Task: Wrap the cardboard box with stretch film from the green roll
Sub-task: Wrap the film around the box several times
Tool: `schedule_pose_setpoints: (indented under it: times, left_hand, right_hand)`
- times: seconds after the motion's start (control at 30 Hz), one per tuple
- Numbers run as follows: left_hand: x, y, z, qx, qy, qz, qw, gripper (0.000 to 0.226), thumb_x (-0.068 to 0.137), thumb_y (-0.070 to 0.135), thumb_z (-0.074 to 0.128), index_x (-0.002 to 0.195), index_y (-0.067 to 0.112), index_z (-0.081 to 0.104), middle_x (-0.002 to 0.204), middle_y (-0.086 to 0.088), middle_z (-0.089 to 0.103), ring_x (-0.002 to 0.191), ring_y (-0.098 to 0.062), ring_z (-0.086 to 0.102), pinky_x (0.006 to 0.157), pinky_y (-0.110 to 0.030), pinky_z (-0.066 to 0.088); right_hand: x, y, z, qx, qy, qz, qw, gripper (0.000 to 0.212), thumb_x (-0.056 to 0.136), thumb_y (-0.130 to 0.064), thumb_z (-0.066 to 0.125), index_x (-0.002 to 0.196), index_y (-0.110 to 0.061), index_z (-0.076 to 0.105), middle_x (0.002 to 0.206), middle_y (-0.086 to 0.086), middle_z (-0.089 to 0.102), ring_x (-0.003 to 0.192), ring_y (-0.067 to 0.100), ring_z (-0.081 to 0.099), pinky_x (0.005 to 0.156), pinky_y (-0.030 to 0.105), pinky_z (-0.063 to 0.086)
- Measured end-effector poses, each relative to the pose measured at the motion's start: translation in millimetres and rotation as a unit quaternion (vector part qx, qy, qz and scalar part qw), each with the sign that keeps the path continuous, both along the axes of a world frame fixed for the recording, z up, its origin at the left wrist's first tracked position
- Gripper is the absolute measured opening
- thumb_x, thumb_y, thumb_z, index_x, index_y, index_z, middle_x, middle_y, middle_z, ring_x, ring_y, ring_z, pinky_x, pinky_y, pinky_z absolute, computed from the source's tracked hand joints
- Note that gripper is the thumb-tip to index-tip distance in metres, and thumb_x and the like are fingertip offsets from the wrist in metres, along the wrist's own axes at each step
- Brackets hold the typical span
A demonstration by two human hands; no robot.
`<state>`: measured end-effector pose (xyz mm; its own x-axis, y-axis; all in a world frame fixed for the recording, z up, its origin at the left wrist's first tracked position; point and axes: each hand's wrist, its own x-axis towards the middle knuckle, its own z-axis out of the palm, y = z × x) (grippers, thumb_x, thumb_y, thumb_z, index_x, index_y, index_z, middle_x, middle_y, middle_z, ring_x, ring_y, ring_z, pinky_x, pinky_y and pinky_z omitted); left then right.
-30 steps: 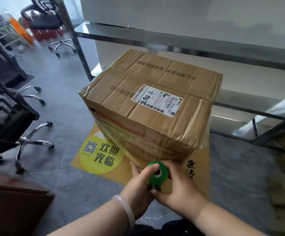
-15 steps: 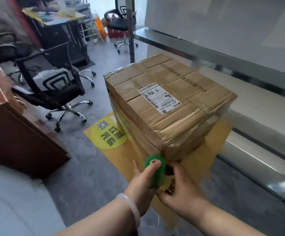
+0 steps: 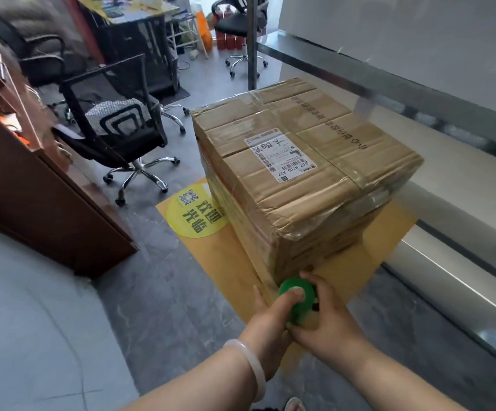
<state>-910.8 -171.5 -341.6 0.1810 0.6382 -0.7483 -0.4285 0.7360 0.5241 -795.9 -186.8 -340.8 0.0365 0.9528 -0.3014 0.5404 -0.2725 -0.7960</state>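
A large cardboard box with a white shipping label stands on a yellow floor mat. Clear stretch film covers its sides and upper edges. The green roll is held upright at the box's near bottom corner. My left hand grips the roll from the left, thumb pressed on its top end. My right hand grips it from the right, fingers curled around its far side. The film between roll and box is hard to make out.
A black mesh office chair stands left of the box. A brown wooden cabinet is at the far left. A metal shelf frame runs behind and to the right of the box. Grey tile floor lies around the mat.
I have moved rightward around the box, so its near corner now faces me. Both hands carried the green roll along the box's base to that corner.
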Motion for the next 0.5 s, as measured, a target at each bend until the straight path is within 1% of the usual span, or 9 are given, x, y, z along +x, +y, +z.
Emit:
schedule_pose_setpoints:
  times: [0.1,0.17,0.2,0.27,0.3,0.33,0.37,0.43,0.5]
  left_hand:
    - [8.5,-1.8,-3.2,0.012,-0.014,-0.024,1.000,0.103,0.090,0.019,0.068,0.156,0.037,-0.008,0.117,-0.001,0.061,0.105,-0.025,0.069,0.070,-0.032,0.058]
    - [15.1,-2.1,-9.2,0.017,-0.029,-0.035,0.999,0.106,0.089,0.017,0.068,0.156,0.036,-0.012,0.116,-0.001,0.062,0.105,-0.023,0.068,0.081,-0.035,0.057]
    - [18.6,-3.0,-13.1,0.015,-0.036,-0.043,0.998,0.111,0.085,0.020,0.073,0.156,0.035,-0.012,0.120,-0.003,0.063,0.106,-0.022,0.068,0.089,-0.037,0.056]
    - [24.0,-5.7,-19.8,0.016,-0.038,-0.060,0.997,0.128,0.065,0.033,0.085,0.158,0.034,-0.003,0.132,-0.007,0.062,0.109,-0.020,0.067,0.097,-0.037,0.054]
    - [26.9,-7.5,-22.4,0.018,-0.035,-0.070,0.997,0.130,0.055,0.038,0.087,0.158,0.032,0.006,0.134,-0.006,0.062,0.110,-0.019,0.067,0.097,-0.036,0.054]
    - [28.9,-8.5,-22.2,0.017,-0.032,-0.077,0.996,0.127,0.051,0.041,0.087,0.156,0.028,0.017,0.133,-0.005,0.063,0.110,-0.018,0.068,0.095,-0.034,0.055]
    - [32.0,-9.2,-22.3,0.015,-0.034,-0.082,0.996,0.117,0.053,0.043,0.087,0.153,0.022,0.030,0.129,-0.004,0.067,0.108,-0.016,0.070,0.091,-0.031,0.056]
    - [39.6,-8.8,-17.9,0.012,-0.037,-0.080,0.996,0.084,0.067,0.040,0.083,0.140,0.017,0.050,0.120,-0.002,0.072,0.104,-0.013,0.071,0.082,-0.027,0.055]
    - [49.5,-4.9,-9.9,0.010,-0.033,-0.084,0.996,0.058,0.078,0.038,0.078,0.129,0.018,0.060,0.115,0.000,0.075,0.105,-0.012,0.070,0.086,-0.028,0.053]
  right_hand:
    - [9.8,-2.0,4.7,-0.002,-0.002,-0.012,1.000,0.068,0.059,-0.030,0.083,0.105,-0.048,0.037,0.104,-0.017,0.058,0.100,0.009,0.060,0.086,0.032,0.052]
    - [16.3,0.0,11.9,0.018,-0.018,-0.003,1.000,0.069,0.057,-0.028,0.086,0.103,-0.053,0.041,0.102,-0.025,0.054,0.096,-0.002,0.056,0.083,0.022,0.048]
    - [17.9,1.5,17.3,0.025,-0.030,0.007,0.999,0.065,0.056,-0.029,0.086,0.101,-0.053,0.046,0.100,-0.026,0.055,0.092,-0.006,0.055,0.079,0.019,0.045]
    - [20.0,4.5,22.9,0.039,-0.046,0.026,0.998,0.037,0.056,-0.032,0.085,0.081,-0.042,0.058,0.079,-0.017,0.062,0.074,-0.006,0.058,0.063,0.017,0.043]
    - [20.7,5.3,24.5,0.046,-0.055,0.025,0.997,0.028,0.057,-0.035,0.083,0.070,-0.035,0.059,0.070,-0.011,0.063,0.066,-0.002,0.059,0.055,0.018,0.042]
    - [21.8,5.8,23.8,0.046,-0.063,0.018,0.997,0.026,0.058,-0.037,0.082,0.067,-0.029,0.059,0.068,-0.007,0.064,0.063,0.001,0.061,0.051,0.020,0.044]
    - [24.1,6.2,23.6,0.043,-0.067,0.011,0.997,0.029,0.056,-0.041,0.081,0.069,-0.026,0.059,0.071,-0.005,0.065,0.064,0.003,0.062,0.052,0.023,0.048]
    - [33.0,7.2,18.1,0.027,-0.087,-0.015,0.996,0.040,0.051,-0.049,0.078,0.077,-0.026,0.058,0.080,-0.004,0.064,0.070,0.008,0.064,0.057,0.029,0.053]
    - [47.2,10.5,11.1,0.026,-0.092,-0.027,0.995,0.046,0.049,-0.049,0.078,0.081,-0.027,0.054,0.086,-0.001,0.062,0.074,0.010,0.063,0.060,0.030,0.053]
